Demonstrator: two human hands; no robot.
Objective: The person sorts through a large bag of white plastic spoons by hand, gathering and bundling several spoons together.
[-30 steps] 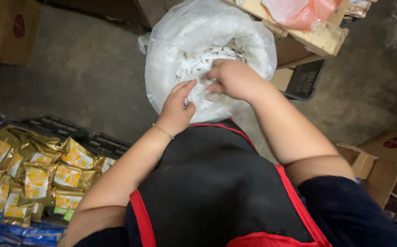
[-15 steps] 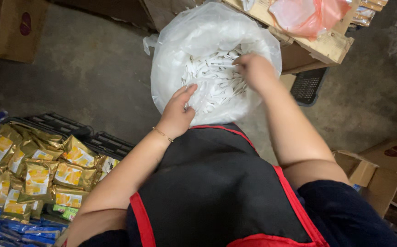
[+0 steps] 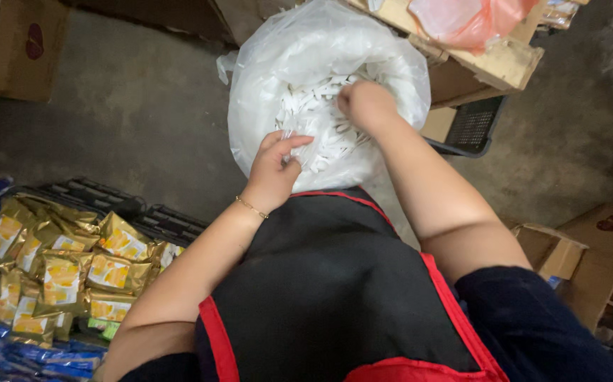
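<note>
At twelve o'clock, a clear bag (image 3: 278, 56) full of small white sachets (image 3: 320, 134) is propped open. Its near rim is pinched by the left hand (image 3: 275, 170), fingers curled narrow on the plastic. The right hand (image 3: 366, 105) is sunk among the sachets, fingers closed; whether any are gripped cannot be told. Gold packets (image 3: 59, 265) are heaped at eight o'clock.
</note>
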